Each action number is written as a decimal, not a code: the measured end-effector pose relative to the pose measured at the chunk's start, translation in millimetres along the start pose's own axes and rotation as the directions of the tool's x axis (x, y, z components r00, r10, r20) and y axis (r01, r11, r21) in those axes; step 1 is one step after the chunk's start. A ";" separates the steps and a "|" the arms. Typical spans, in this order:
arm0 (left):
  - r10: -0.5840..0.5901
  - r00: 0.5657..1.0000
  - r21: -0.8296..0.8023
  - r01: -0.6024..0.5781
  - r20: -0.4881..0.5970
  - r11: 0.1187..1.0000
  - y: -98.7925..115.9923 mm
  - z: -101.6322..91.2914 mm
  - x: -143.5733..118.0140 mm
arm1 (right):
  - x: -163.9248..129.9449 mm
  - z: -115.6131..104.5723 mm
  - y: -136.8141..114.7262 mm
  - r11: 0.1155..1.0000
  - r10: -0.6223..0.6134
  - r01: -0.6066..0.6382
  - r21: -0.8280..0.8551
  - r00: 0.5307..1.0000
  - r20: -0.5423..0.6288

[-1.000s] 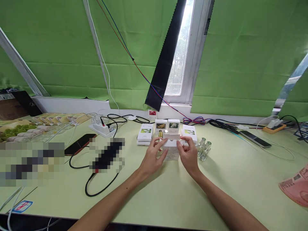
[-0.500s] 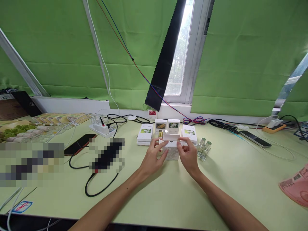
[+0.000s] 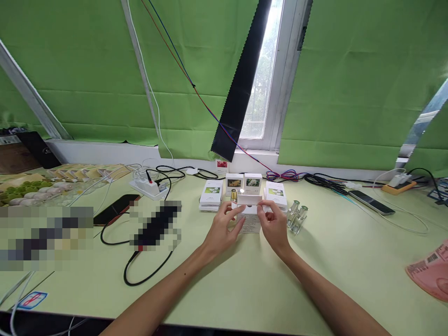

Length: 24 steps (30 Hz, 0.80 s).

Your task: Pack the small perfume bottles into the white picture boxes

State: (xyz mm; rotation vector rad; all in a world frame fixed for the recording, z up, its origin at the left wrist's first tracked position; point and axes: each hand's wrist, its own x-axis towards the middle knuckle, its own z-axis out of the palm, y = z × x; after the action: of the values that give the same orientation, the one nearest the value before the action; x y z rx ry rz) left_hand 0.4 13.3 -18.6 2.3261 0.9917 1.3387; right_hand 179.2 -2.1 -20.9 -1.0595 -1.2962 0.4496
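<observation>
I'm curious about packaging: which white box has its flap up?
The frontmost box, flap raised, between the left hand and right hand; the other boxes look closed.

Your surface [image 3: 336, 289], pale green, w/ items directly on it: ctr, white carton [image 3: 251, 225] w/ fine print, before you; behind it, 2 picture boxes [image 3: 252, 184] side by side; L & R of these, white boxes [image 3: 210, 198]; R of ctr, clear bottles [image 3: 298, 222]; far R, grey phone [image 3: 371, 202] & pink item [image 3: 430, 274]; L, dark phone [image 3: 117, 209] & wht pwr strip [image 3: 145, 187].
</observation>
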 end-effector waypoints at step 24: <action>0.047 0.998 0.003 -0.047 -0.032 0.999 4.4 -0.1 2.1 | 2.4 -1.3 -2.8 1.000 0.015 -0.015 -0.011 0.999 0.032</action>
State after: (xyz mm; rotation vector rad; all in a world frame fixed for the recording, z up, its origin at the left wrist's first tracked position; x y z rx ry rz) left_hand 2.9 11.5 -14.7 2.3504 0.9538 1.3971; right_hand 180.3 -2.0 -17.1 -1.0753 -1.3208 0.4726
